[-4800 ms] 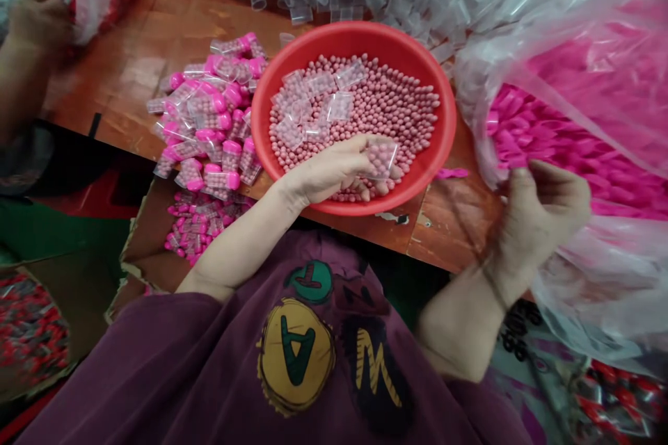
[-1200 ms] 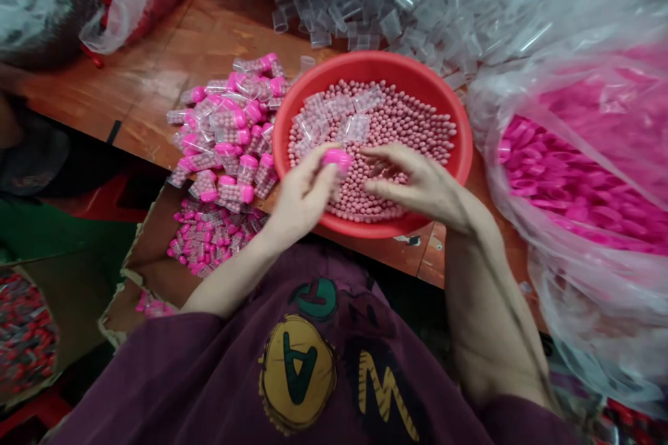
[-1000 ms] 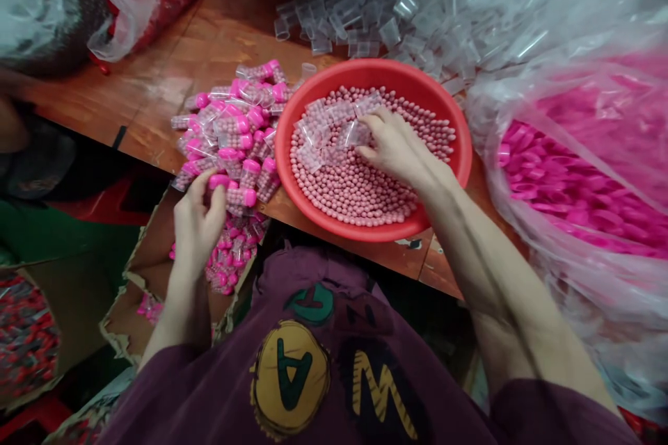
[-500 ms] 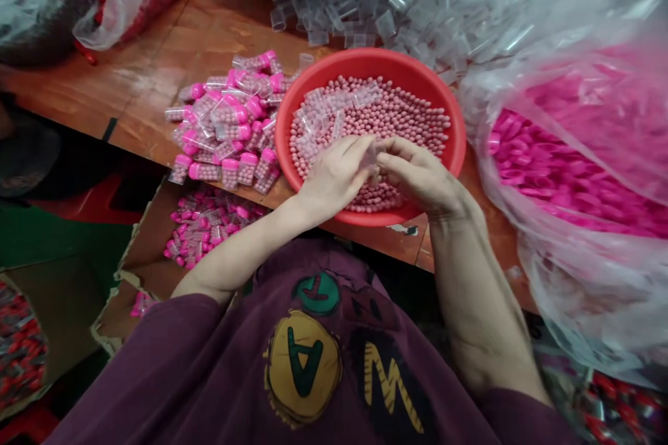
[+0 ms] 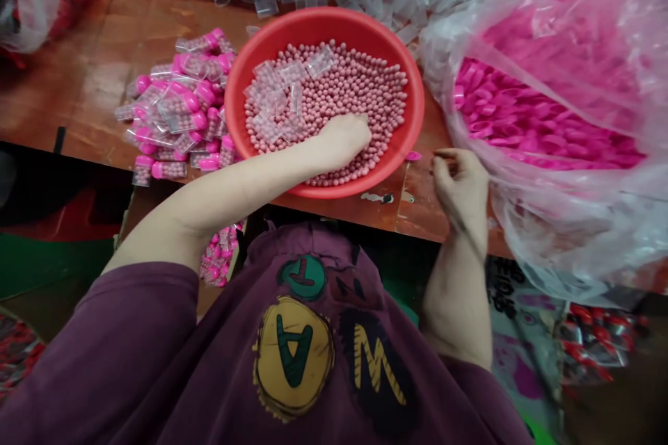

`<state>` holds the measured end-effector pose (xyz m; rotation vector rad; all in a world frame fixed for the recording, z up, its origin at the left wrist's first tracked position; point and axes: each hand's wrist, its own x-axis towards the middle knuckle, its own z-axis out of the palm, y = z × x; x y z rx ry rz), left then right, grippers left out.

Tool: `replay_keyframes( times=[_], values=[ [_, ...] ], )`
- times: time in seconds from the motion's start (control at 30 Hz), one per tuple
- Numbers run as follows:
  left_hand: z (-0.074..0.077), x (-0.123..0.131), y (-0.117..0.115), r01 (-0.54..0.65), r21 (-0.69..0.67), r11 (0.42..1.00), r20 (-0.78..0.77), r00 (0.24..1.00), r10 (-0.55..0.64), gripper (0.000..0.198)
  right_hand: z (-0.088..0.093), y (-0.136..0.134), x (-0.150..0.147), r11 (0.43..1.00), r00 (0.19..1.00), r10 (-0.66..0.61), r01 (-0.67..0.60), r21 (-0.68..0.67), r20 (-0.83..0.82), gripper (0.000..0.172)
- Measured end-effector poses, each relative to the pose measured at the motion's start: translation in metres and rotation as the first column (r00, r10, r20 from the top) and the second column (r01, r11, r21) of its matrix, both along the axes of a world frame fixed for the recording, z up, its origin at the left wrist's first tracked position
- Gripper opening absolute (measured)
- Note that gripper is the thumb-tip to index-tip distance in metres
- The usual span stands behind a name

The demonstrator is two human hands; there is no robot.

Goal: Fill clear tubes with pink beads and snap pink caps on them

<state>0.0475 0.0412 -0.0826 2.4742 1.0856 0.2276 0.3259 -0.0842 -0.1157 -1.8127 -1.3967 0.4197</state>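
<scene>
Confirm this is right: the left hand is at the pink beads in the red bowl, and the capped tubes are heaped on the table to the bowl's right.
No: the head view shows the capped tubes heaped on the table to the left of the red bowl. The rest stands: the left hand is at the pink beads in the bowl.

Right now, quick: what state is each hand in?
Left hand: down at the pink beads, fingers hidden; open or closed, cannot tell.
Right hand: fingers curled, right of the red basin; whether it holds anything cannot be told.
</scene>
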Motion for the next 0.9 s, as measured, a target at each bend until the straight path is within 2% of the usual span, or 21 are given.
replay_keyframes(
  times=[0.07,0.13,0.17,0.23,0.3,0.37,0.43,0.5,0.53,0.6,0.67,0.77,0.83,0.9],
  values=[
    [0.007,0.000,0.005,0.003,-0.060,0.998,0.001,1.000,-0.003,0.032,-0.013,0.004,-0.010,0.997,0.985,0.074,-0.069,-0.041,0.158,0.030],
    [0.021,-0.008,0.010,0.012,-0.143,0.990,0.042,0.999,-0.006,0.025,-0.020,0.011,-0.023,0.982,0.927,0.167,-0.124,-0.145,0.337,0.038],
    [0.030,-0.014,0.011,0.007,-0.203,0.979,0.100,0.995,0.014,0.024,-0.023,0.015,-0.029,0.971,0.894,0.202,-0.130,-0.202,0.399,0.039],
    [0.047,-0.029,0.009,-0.019,-0.364,0.931,0.277,0.952,0.128,0.025,-0.031,0.023,-0.033,0.958,0.871,0.225,-0.114,-0.264,0.437,0.035],
    [0.059,-0.043,-0.001,-0.017,-0.561,0.827,0.440,0.840,0.316,0.026,-0.041,0.031,-0.029,0.978,0.915,0.157,-0.093,-0.186,0.373,0.030],
    [0.066,-0.055,-0.016,0.044,-0.745,0.666,0.502,0.696,0.514,0.023,-0.051,0.041,-0.018,0.999,0.983,0.030,-0.033,0.011,0.182,0.028],
    [0.067,-0.064,-0.031,0.144,-0.861,0.488,0.476,0.567,0.672,0.020,-0.054,0.051,-0.010,0.983,0.998,-0.054,0.058,0.175,-0.030,0.036],
    [0.064,-0.070,-0.042,0.221,-0.905,0.364,0.426,0.474,0.770,0.023,-0.043,0.059,-0.011,0.954,0.976,-0.040,0.101,0.282,-0.212,0.045],
    [0.063,-0.072,-0.045,0.242,-0.912,0.332,0.408,0.440,0.800,0.026,-0.033,0.062,-0.015,0.939,0.957,0.010,0.091,0.333,-0.289,0.048],
    [0.060,-0.074,-0.049,0.258,-0.914,0.314,0.395,0.380,0.837,0.032,-0.006,0.063,-0.032,0.895,0.892,0.176,0.030,0.445,-0.416,0.048],
    [0.059,-0.075,-0.049,0.262,-0.909,0.325,0.401,0.333,0.853,0.037,0.022,0.062,-0.057,0.865,0.835,0.333,-0.085,0.495,-0.438,0.043],
    [0.060,-0.074,-0.048,0.269,-0.906,0.326,0.403,0.316,0.859,0.047,0.052,0.062,-0.099,0.877,0.727,0.465,-0.297,0.379,-0.505,0.037],
    [0.062,-0.074,-0.049,0.276,-0.910,0.308,0.391,0.330,0.859,0.043,0.059,0.066,-0.122,0.872,0.677,0.488,-0.402,0.280,-0.551,0.040],
    [0.063,-0.073,-0.049,0.290,-0.908,0.302,0.391,0.331,0.859,0.030,0.057,0.072,-0.137,0.861,0.688,0.503,-0.448,0.239,-0.523,0.048]
  ],
)
